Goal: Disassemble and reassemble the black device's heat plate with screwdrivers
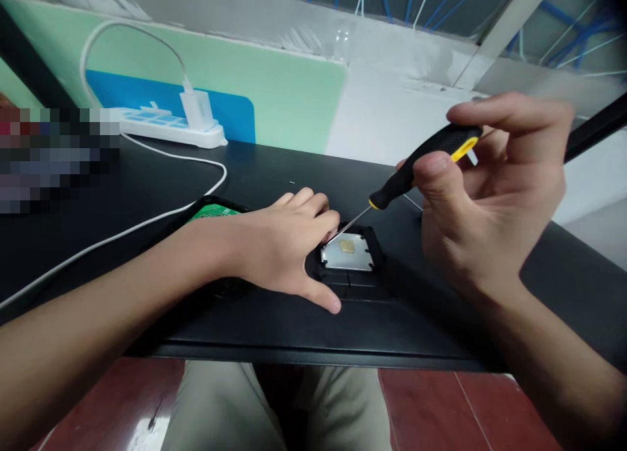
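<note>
My right hand (499, 190) grips a screwdriver (418, 160) by its black and yellow handle. The shaft slants down to the left, and its tip is at the upper left corner of a silver metal plate (353, 258). A small tan square pad (347, 246) sits on that plate, which lies in a black plastic housing (375, 245). My left hand (279, 245) rests palm down over the housing's left part, thumb spread toward me and fingers bent at the far side. Part of a green circuit board (215, 211) shows behind my left wrist; the rest is hidden.
A white power strip (171, 128) with a plugged-in charger (196, 108) stands at the back left. Its white cable (147, 228) runs across the black table (274, 160). A tiny metal piece (292, 182) lies beyond my left hand. The table's front edge (313, 356) is close to my legs.
</note>
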The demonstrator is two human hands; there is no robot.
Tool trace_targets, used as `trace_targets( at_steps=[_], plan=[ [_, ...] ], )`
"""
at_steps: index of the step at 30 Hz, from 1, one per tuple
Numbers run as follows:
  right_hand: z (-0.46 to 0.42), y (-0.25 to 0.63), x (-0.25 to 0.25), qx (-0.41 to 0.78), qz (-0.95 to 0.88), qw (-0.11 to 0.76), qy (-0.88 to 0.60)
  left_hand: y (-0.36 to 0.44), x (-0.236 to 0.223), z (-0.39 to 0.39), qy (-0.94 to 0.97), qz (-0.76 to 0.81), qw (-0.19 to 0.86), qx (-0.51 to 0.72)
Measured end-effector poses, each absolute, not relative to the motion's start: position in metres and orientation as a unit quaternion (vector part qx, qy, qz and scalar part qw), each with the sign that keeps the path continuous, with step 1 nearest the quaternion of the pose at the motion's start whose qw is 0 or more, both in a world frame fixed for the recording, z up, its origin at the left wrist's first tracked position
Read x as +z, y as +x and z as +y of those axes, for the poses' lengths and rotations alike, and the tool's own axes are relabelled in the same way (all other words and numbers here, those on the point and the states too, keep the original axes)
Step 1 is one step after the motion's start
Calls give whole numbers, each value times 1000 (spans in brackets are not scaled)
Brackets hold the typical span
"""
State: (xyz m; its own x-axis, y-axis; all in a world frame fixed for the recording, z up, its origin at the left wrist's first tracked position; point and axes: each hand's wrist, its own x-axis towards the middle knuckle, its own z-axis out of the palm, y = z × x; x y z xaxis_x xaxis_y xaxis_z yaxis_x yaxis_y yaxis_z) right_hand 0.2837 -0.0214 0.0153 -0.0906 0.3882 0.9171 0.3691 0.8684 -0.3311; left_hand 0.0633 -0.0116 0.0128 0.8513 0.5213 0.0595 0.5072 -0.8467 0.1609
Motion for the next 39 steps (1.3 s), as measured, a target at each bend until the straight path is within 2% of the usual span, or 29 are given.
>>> trace_targets(
  at_steps=[7,12,19,25,39],
  plan=[
    [-33,276,16,153,-696,636,-295,63,15,-12,959,269,80,49],
    [-31,276,17,40,-698,649,-300,62,14,-13,956,275,90,44],
    [-39,273,18,145,-670,645,-338,64,15,-13,954,279,97,41],
    [-36,272,19,59,-691,637,-337,64,15,-12,954,280,95,39],
    [-5,297,11,21,-645,682,-343,60,20,-11,939,310,138,58]
  ],
)
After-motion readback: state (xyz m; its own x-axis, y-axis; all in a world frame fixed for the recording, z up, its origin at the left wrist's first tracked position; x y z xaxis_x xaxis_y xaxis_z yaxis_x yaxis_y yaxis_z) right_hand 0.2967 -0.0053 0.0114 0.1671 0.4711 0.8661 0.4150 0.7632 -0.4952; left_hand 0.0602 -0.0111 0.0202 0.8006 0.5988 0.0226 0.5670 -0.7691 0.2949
